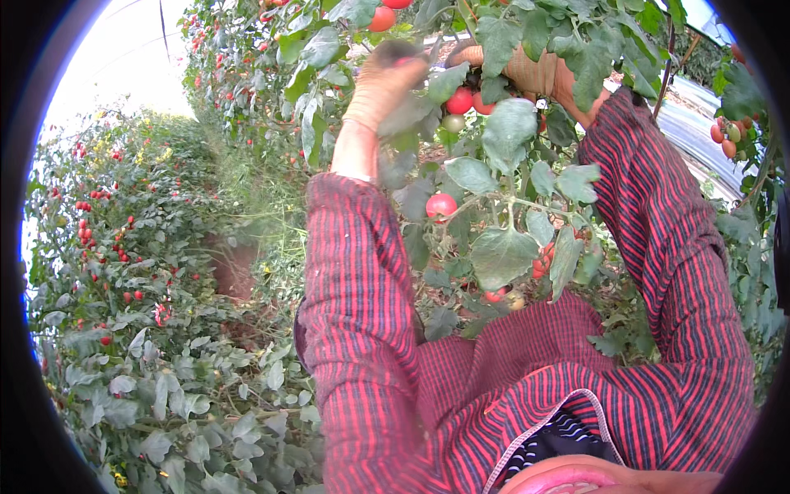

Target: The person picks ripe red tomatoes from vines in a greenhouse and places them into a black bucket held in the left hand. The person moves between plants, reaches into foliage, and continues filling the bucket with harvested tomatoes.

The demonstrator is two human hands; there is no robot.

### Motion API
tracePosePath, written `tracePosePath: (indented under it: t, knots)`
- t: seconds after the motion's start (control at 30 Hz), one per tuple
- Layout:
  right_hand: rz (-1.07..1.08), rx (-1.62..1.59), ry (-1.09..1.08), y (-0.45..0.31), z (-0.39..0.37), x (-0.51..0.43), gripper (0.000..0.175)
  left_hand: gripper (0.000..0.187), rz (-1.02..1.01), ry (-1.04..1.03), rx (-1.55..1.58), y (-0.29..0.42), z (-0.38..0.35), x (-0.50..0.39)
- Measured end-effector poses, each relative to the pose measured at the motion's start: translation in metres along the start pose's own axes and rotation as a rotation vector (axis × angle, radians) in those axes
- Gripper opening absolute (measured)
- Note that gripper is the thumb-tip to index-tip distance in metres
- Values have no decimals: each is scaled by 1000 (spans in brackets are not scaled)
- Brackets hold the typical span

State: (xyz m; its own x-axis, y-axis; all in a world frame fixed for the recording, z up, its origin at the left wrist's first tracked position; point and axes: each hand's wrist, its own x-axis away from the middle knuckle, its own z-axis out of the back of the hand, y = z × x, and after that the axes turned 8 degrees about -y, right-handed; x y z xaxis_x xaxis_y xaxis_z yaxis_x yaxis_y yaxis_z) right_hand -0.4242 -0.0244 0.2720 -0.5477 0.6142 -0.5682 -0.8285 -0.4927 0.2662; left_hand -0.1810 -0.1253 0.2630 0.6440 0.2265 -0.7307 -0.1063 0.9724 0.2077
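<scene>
My left hand (390,77), in a worn glove with dark fingertips, is raised at the top centre and blurred; a bit of red shows at its curled fingers, probably a tomato. To its right, my right hand (524,68), also gloved, reaches in behind tomato leaves (498,44), and what its fingers touch is hidden. Between and just below the hands hang a red tomato (459,101) and a pale green tomato (453,123). Lower on the plant are another red tomato (441,207) and a red cluster (542,262) partly behind leaves.
Dense tomato plants (123,247) with many small red fruits fill the left side. More tomatoes (729,148) hang at the right edge, near whitish plastic sheeting (710,117). A large leaf (505,250) and stems stand close before my body. Bare soil (237,272) shows at centre left.
</scene>
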Motion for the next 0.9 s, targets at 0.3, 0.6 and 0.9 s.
tracePosePath:
  t: [0.3,0.6,0.9]
  knots:
    - [-196,-202,-40,-13,5,-1,29,35,456,231,716,3,-4,11]
    - [-136,-154,-55,-18,15,7,37,34,437,121,370,12,-10,21]
    - [-441,-341,-276,-44,40,0,35,26,356,176,543,-1,-12,34]
